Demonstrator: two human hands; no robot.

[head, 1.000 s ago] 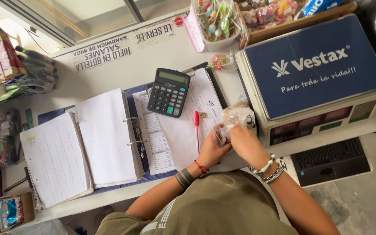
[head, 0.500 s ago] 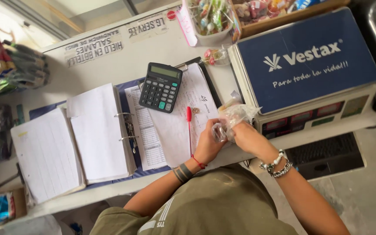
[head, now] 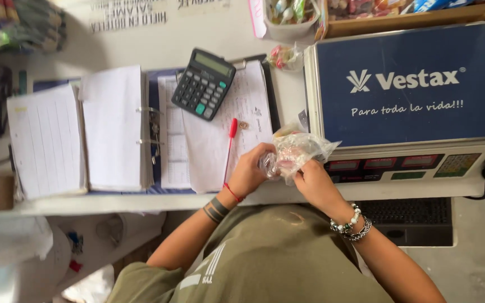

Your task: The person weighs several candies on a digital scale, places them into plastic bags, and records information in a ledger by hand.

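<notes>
Both hands hold a small clear plastic bag (head: 297, 150) with pinkish contents, over the near edge of the white counter (head: 141, 203). My left hand (head: 249, 171) grips the bag's left end. My right hand (head: 313, 182) grips it from below on the right; a beaded bracelet circles that wrist. The bag hangs just in front of the blue-topped electronic scale (head: 408, 92), by its display panel. A red pen (head: 230, 148) lies on papers just left of my left hand.
An open ring binder (head: 113, 129) with lined sheets lies to the left. On a clipboard's papers rests a black calculator (head: 204, 83). Sweets in a tub (head: 290, 17) and a wooden tray (head: 405, 22) stand at the back. A keyboard (head: 411, 216) sits below the scale.
The view has shifted slightly. Both hands stay on the plastic bag, working it in about the same spot beside the scale's front.
</notes>
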